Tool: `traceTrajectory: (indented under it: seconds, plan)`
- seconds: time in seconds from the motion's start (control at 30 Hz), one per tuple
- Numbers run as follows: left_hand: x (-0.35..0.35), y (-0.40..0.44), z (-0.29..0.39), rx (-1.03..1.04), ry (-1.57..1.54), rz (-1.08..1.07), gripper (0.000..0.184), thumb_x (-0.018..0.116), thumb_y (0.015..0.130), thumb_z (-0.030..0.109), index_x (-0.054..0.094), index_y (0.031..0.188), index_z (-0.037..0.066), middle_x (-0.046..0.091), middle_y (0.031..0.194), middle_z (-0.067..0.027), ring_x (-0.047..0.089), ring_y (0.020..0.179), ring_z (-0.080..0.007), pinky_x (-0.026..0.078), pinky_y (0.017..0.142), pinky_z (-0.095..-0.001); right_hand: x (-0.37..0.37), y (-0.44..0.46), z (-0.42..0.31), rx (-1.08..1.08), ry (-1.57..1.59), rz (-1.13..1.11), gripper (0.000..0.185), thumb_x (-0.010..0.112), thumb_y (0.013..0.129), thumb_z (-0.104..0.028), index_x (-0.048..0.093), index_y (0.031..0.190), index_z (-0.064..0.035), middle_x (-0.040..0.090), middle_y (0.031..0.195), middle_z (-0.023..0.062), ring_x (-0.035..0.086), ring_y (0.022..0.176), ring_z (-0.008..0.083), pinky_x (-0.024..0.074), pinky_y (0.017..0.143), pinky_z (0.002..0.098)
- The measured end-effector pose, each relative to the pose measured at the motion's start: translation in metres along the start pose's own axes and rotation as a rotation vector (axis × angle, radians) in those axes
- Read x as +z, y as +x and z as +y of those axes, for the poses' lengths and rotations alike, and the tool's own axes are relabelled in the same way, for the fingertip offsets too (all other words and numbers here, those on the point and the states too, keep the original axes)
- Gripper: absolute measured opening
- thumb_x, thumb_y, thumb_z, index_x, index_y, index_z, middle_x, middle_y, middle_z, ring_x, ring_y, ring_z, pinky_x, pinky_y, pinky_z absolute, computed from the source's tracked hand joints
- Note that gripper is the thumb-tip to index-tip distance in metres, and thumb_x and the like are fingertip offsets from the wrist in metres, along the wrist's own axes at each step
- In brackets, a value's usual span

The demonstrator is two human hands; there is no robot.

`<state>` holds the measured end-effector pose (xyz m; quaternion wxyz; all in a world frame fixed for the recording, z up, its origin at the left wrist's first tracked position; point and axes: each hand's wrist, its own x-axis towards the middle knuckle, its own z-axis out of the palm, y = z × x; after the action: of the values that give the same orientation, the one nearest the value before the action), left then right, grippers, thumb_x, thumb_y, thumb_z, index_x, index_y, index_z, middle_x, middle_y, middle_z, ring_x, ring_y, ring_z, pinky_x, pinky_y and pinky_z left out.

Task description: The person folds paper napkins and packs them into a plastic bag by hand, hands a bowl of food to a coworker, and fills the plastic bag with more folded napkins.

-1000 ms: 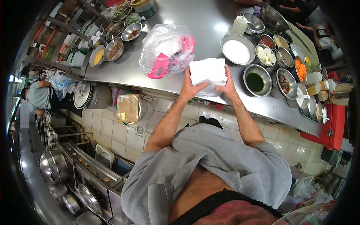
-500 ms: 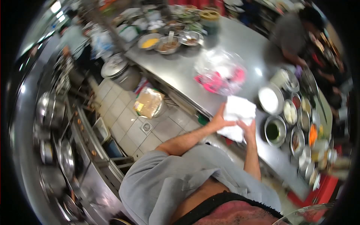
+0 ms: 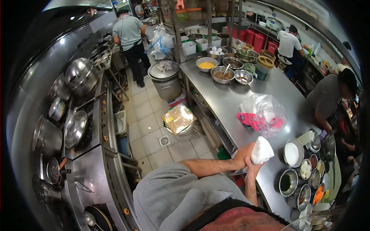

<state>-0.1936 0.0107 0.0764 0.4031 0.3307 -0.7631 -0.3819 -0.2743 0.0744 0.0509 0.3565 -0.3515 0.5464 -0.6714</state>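
Both hands grip a white bundle [image 3: 263, 150], the left hand [image 3: 242, 156] wrapped along its side and the right hand [image 3: 253, 169] bracing it from below. Whether it is cloth or paper, I cannot tell. It is held up at the near edge of the steel surface [image 3: 221, 103] – just in front of a clear bag [image 3: 266, 111] with pink and white contents, which lies on the surface apart from the hands.

To the right of the bundle stand metal bowls: one of something white [image 3: 291, 154], one of dark green liquid [image 3: 285, 182], and smaller ones, among them one with orange pieces [image 3: 318, 195]. A pale bottle [image 3: 306, 138] leans nearby. At the far left corner of the surface are more bowls – one with yellow liquid [image 3: 206, 65], one with eggs [image 3: 216, 50], one with a brown mixture [image 3: 222, 74] and a spoon in it.

On the tiled floor left of the surface, cardboard [image 3: 178, 118] lies on a bucket, with a lidded pot [image 3: 169, 89] behind it. Pans [image 3: 75, 129] sit on the stove at the far left. A person in grey [image 3: 129, 34] stands beyond, facing away; another [image 3: 327, 96] bends at the right end of the surface.
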Motion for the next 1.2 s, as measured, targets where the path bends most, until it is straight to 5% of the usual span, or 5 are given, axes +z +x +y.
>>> traceTrajectory:
  seconds: [0.23, 0.4, 0.77, 0.9, 1.2]
  plan:
    - [-0.008, -0.013, 0.018, 0.168, 0.142, -0.147, 0.081, 0.066, 0.061, 0.010, 0.023, 0.128, -0.004, 0.037, 0.120, -0.0276, 0.036, 0.113, -0.0427, 0.034, 0.094, -0.0438, -0.010, -0.004, -0.020, 0.124, 0.233, -0.080, 0.064, 0.069, 0.076, -0.017, 0.039, 0.130, -0.0019, 0.047, 0.125, 0.0084, 0.045, 0.114, 0.0212, 0.0324, 0.099, 0.0353]
    - [-0.042, -0.016, 0.028, 0.089, -0.003, -0.678, 0.115, 0.073, 0.060, 0.013, -0.011, 0.137, -0.003, -0.004, 0.143, -0.0301, -0.002, 0.135, -0.0374, 0.014, 0.109, -0.0372, -0.021, -0.007, -0.023, 0.045, 0.193, -0.155, 0.068, 0.070, 0.074, -0.019, 0.038, 0.131, -0.0026, 0.047, 0.125, 0.0074, 0.045, 0.114, 0.0221, 0.0334, 0.099, 0.0354]
    - [-0.063, 0.009, 0.033, 0.307, -0.143, -0.655, 0.047, 0.059, 0.084, 0.020, 0.046, 0.126, 0.003, 0.042, 0.123, -0.0180, 0.044, 0.112, -0.0297, 0.037, 0.095, -0.0350, -0.044, -0.010, -0.031, 0.054, 0.088, -0.053, 0.048, 0.065, 0.069, -0.008, 0.052, 0.114, 0.0004, 0.056, 0.105, 0.0082, 0.055, 0.094, 0.0192, 0.0455, 0.083, 0.0314]
    - [-0.069, 0.014, 0.057, -0.133, -0.381, -0.590, 0.049, 0.064, 0.079, 0.011, 0.048, 0.125, 0.005, 0.046, 0.119, -0.0097, 0.047, 0.106, -0.0222, 0.041, 0.089, -0.0317, -0.055, -0.008, -0.042, 0.149, 0.214, -0.071, 0.058, 0.069, 0.060, -0.007, 0.051, 0.114, 0.0007, 0.059, 0.101, 0.0076, 0.057, 0.092, 0.0206, 0.0464, 0.082, 0.0327]
    - [-0.011, 0.002, 0.015, -0.047, -0.688, -0.384, 0.070, 0.068, 0.075, 0.009, 0.032, 0.134, 0.004, 0.032, 0.130, -0.0093, 0.032, 0.123, -0.0202, 0.031, 0.101, -0.0327, -0.056, 0.000, -0.056, 0.174, 0.420, -0.171, 0.072, 0.075, 0.060, -0.014, 0.043, 0.123, -0.0004, 0.053, 0.112, 0.0089, 0.052, 0.104, 0.0213, 0.0443, 0.087, 0.0342]
